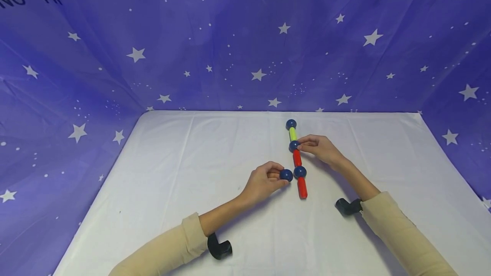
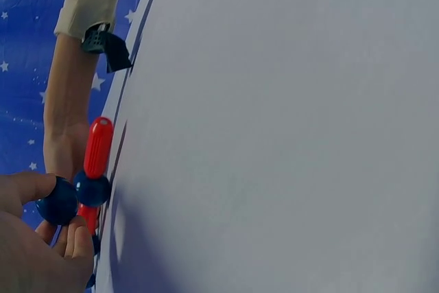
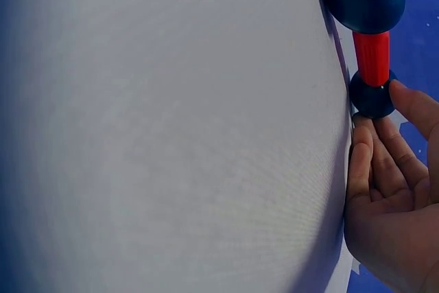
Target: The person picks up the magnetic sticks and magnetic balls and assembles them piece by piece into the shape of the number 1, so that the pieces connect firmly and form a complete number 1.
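Observation:
A chain of blue balls and rods lies on the white table. From the far end it runs blue ball (image 1: 291, 124), yellow-green rod (image 1: 293, 134), middle ball (image 1: 293, 146), red rod (image 1: 297, 158), near ball (image 1: 300, 172), then another red rod (image 1: 302, 188) pointing toward me. My right hand (image 1: 321, 149) pinches the middle ball between thumb and fingers; the right wrist view shows this ball (image 3: 370, 97) at the fingertips. Just left of the near ball, my left hand (image 1: 262, 182) pinches a separate blue ball (image 2: 57, 202) by its sides.
A white cloth covers the table (image 1: 184, 156). Behind and beside it hangs a blue-purple curtain (image 1: 230, 45) with white stars and lettering. Dark wrist-worn pieces protrude below the left sleeve (image 1: 165, 244) and beside the right sleeve (image 1: 399, 229).

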Available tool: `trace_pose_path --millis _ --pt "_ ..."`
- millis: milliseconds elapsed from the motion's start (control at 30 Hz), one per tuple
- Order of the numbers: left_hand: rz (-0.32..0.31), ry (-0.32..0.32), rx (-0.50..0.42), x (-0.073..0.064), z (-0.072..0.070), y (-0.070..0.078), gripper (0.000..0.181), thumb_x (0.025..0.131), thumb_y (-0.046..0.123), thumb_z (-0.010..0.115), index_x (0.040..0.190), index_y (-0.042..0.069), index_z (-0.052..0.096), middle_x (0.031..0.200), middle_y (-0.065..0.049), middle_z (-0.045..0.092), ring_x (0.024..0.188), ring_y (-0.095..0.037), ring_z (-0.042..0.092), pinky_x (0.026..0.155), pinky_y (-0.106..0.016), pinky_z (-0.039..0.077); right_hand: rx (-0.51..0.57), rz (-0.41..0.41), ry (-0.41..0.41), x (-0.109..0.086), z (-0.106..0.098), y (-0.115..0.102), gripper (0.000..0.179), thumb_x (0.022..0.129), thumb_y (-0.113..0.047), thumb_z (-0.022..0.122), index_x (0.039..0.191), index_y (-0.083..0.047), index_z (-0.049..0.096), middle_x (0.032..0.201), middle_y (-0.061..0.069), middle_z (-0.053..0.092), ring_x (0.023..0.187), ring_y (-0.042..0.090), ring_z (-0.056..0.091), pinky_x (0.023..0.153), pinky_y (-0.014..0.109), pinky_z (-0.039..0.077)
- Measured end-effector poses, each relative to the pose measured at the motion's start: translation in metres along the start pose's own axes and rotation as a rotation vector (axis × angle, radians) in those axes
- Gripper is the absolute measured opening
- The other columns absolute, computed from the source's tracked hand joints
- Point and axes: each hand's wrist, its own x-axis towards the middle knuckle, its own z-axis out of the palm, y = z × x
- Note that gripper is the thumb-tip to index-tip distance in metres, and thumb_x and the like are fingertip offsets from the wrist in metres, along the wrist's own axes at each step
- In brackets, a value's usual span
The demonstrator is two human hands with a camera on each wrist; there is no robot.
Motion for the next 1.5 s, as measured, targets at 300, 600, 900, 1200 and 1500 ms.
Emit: trace_pose_path --millis 300,600,900,1200,1500 --pt "-0.004 -0.032 -0.035 -0.008 0.010 -0.003 0.031 0.083 0.002 0.079 0.111 -0.002 0.065 0.096 -0.007 0.071 0.090 -0.017 0.070 0.079 -0.021 0.055 0.015 -0.002 -0.003 -0.001 0.000 -0.001 0.046 0.093 -0.030 0.072 0.127 0.000 0.064 0.121 0.016 0.068 0.127 0.039 0.052 0.105 0.060 0.036" --pt "0.000 -0.052 -0.052 -0.012 0.018 -0.005 0.033 0.083 0.000 0.078 0.113 -0.003 0.065 0.099 -0.009 0.071 0.094 -0.022 0.070 0.079 -0.023 0.055 0.020 -0.012 -0.008 -0.002 0.000 0.000 0.046 0.093 -0.031 0.073 0.126 0.000 0.064 0.120 0.016 0.069 0.127 0.039 0.052 0.104 0.059 0.036" --pt "0.001 -0.066 -0.054 -0.014 0.021 -0.004 0.032 0.083 0.000 0.078 0.112 -0.003 0.065 0.097 -0.009 0.071 0.092 -0.022 0.070 0.078 -0.021 0.055 0.018 -0.013 -0.007 -0.002 -0.001 -0.002 0.046 0.093 -0.031 0.073 0.126 0.000 0.064 0.121 0.016 0.068 0.126 0.038 0.053 0.099 0.053 0.041" --pt "0.009 -0.084 -0.045 -0.015 0.023 -0.005 0.030 0.083 0.000 0.078 0.110 -0.003 0.065 0.095 -0.007 0.071 0.090 -0.019 0.070 0.077 -0.020 0.055 0.023 -0.016 -0.004 -0.002 -0.001 -0.002 0.046 0.093 -0.030 0.073 0.127 0.000 0.064 0.121 0.016 0.068 0.126 0.038 0.053 0.101 0.053 0.040" --pt "-0.001 -0.084 -0.070 -0.019 0.026 -0.003 0.031 0.082 -0.003 0.078 0.110 -0.002 0.065 0.095 -0.008 0.070 0.088 -0.017 0.069 0.076 -0.020 0.054 0.021 -0.015 -0.007 -0.003 -0.001 -0.002 0.045 0.093 -0.030 0.073 0.126 -0.001 0.065 0.121 0.016 0.068 0.124 0.037 0.053 0.095 0.048 0.041"
